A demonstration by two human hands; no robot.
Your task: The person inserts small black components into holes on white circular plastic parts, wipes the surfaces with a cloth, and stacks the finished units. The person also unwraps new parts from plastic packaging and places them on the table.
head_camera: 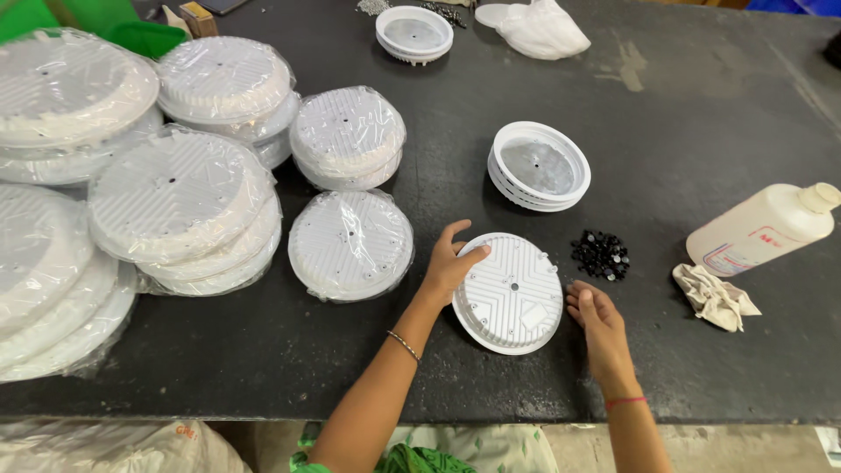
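A round white plastic disc (511, 292) with a ribbed back lies on the dark table (666, 131), tilted up a little on its left side. My left hand (448, 263) grips its left rim, thumb on top. My right hand (592, 315) rests at its right rim, fingers curled against the edge. A small heap of black screws or plugs (601, 254) lies just beyond my right hand.
Another white round housing (539, 166) sits face up behind the disc, a third (413, 33) at the far edge. Several stacks of plastic-wrapped discs (175, 193) fill the left side. A white bottle (762, 229) lies at right beside a crumpled cloth (714, 296).
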